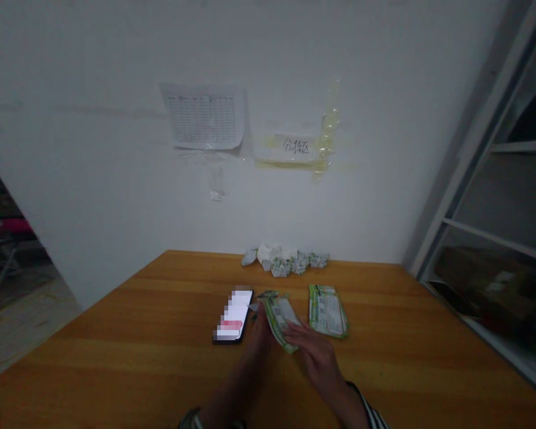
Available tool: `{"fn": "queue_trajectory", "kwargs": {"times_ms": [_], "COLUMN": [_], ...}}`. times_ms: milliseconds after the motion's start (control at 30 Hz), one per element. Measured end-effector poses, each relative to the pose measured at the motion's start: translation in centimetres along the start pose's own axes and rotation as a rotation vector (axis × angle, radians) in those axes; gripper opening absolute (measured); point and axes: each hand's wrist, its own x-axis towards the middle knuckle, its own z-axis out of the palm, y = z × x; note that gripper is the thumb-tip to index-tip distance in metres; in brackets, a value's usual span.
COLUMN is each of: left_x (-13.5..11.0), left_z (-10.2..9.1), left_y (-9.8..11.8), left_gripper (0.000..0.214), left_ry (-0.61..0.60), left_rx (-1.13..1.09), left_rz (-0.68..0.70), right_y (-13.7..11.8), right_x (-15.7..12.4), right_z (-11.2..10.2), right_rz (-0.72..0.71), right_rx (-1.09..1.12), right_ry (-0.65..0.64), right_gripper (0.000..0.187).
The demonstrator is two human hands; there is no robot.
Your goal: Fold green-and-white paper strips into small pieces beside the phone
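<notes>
A green-and-white printed paper piece (282, 316), perhaps a leaflet or flat packet, stands tilted between my two hands above the table. My left hand (259, 333) grips its left side, and that hand's fingers are mostly hidden behind the paper. With its fingers laid together across the lower right part, my right hand (315, 353) presses the paper from the front. Just right of it lies a stack of similar green-and-white printed pieces (327, 313). Left of my left hand rests a phone (233, 317) with a lit, blurred screen. Small dark-green scraps show behind the held piece.
Several crumpled paper balls (280, 266) lie along the back of the wooden table (152, 333), near the white wall (116, 196). A printed sheet (205, 119) and a taped handwritten label (295, 147) hang there. Metal-framed shelving (495, 238) stands at the right.
</notes>
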Motion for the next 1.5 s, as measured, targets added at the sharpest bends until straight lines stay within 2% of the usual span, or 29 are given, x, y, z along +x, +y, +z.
{"fn": "queue_trajectory", "kwargs": {"times_ms": [33,100,167,233,300,433,600,667,733,867,1067,1267,1500], "left_x": [0.3,0.6,0.6,0.4,0.0,-0.9,-1.6,-1.8,-2.0,-2.5,-2.6,-2.7,-3.1], "left_z": [-0.1,-0.5,-0.8,-1.1,-1.2,-0.6,0.0,0.2,0.4,0.9,1.1,0.9,1.2], "left_y": [0.0,-0.1,-0.4,-0.6,-0.6,0.4,1.2,1.1,0.9,0.9,1.1,0.9,1.4], "left_gripper": [0.073,0.070,0.061,0.057,0.053,0.041,0.038,0.045,0.055,0.056,0.054,0.053,0.054], "left_ry": [-0.035,-0.110,-0.157,-0.179,-0.195,-0.308,-0.356,-0.371,-0.395,-0.480,-0.441,-0.471,-0.478], "left_rx": [-0.038,-0.155,-0.151,-0.087,-0.036,0.038,0.037,0.019,0.042,0.095,0.081,0.088,0.075], "left_rz": [-0.030,-0.117,-0.135,-0.122,-0.136,-0.258,-0.307,-0.341,-0.347,-0.291,-0.306,-0.344,-0.372], "right_y": [0.0,0.3,0.6,0.9,1.3,2.8,4.2,4.1,3.8,2.9,2.5,2.3,2.1], "right_x": [0.1,0.1,0.1,0.1,0.2,0.1,-0.4,-0.4,-0.3,0.0,0.4,0.5,0.5], "right_z": [-0.2,-0.6,-0.6,-0.5,-0.3,-0.3,0.1,0.2,0.2,-0.1,-0.6,-0.7,-0.7], "right_rz": [-0.013,-0.035,-0.034,0.019,0.133,0.416,0.723,0.801,0.808,0.800,0.786,0.823,0.792], "right_rx": [-0.022,-0.059,-0.058,-0.031,0.000,0.076,0.327,0.382,0.344,0.249,0.225,0.237,0.205], "right_ry": [-0.037,-0.114,-0.176,-0.186,-0.118,0.121,0.176,0.183,0.199,0.237,0.243,0.240,0.246], "right_gripper": [0.038,0.039,0.039,0.037,0.030,0.025,0.030,0.032,0.032,0.028,0.028,0.030,0.028]}}
